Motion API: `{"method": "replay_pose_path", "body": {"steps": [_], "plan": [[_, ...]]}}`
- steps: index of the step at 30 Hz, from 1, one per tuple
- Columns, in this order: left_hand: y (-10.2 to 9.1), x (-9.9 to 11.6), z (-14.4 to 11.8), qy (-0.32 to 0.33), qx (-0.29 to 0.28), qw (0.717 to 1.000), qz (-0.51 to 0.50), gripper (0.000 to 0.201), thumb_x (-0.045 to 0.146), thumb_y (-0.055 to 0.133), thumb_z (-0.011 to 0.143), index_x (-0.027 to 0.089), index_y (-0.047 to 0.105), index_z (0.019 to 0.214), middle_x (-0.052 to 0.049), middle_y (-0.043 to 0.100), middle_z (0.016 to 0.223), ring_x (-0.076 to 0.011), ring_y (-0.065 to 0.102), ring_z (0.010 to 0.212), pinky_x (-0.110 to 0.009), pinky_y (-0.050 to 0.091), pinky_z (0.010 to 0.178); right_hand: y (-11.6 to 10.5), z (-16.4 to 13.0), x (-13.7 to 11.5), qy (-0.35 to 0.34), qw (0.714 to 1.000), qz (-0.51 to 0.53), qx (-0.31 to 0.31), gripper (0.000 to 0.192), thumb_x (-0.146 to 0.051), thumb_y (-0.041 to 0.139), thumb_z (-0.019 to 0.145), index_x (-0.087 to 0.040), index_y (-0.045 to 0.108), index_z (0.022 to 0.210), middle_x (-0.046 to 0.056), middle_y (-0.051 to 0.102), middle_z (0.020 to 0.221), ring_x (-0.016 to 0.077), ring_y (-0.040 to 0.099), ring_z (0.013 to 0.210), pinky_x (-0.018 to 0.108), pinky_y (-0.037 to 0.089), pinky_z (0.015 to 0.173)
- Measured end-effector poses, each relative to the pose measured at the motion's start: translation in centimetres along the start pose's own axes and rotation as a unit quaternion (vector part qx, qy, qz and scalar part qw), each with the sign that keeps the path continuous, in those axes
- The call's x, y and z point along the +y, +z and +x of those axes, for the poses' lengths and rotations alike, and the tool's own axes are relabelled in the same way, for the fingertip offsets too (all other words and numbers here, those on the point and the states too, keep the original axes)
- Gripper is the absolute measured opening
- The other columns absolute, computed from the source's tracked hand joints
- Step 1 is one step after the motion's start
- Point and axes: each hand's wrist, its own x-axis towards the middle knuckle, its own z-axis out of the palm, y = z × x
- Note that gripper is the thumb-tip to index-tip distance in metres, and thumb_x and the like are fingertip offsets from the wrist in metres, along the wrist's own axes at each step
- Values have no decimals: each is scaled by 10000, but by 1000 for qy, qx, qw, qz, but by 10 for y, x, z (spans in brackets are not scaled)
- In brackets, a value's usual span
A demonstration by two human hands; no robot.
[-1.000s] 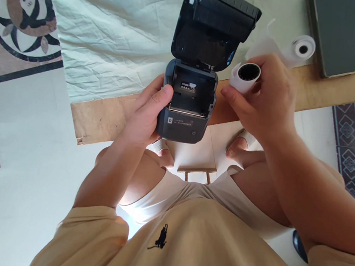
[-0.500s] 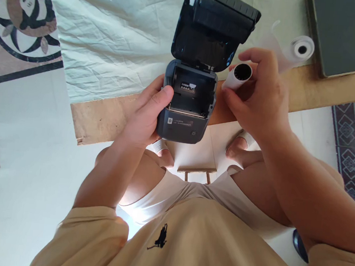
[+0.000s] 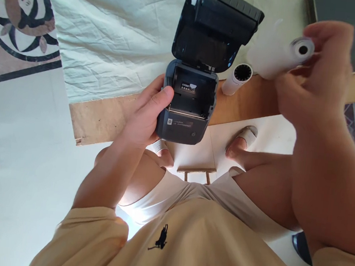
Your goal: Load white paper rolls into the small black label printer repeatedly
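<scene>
My left hand grips the left side of a black portable label printer, thumb on top near its edge. The printer's lid is swung up, baring a hollow compartment with a small printed label inside. Just right of it a white roll with a dark hollow core stands on the table, touched by neither hand. Farther right my right hand reaches over a second white paper roll, whose loose strip trails leftward. Its thumb and fingers are spread around that roll; any contact is hard to make out.
A dark flat box lies at the upper right. Pale green cloth covers most of the wooden table, whose front edge runs below the printer. A panda picture is at the upper left. A small wooden stool shows below.
My right hand has let go of the hollow-core roll and moved right and up to the other paper roll. The left hand and printer stay nearly still.
</scene>
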Motion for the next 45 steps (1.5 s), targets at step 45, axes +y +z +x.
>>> {"method": "replay_pose_path", "body": {"steps": [45], "plan": [[-3,-4,1,16,-11,1000,-7,319,464,558,911,171,634,1014,-40,666,947,-213,638,1105,-214,561,674,8,-10,-2,-92,989,117,7,603,-49,509,685,-204,452,1265,58,568,1115,88,530,881,240,444,773]]}}
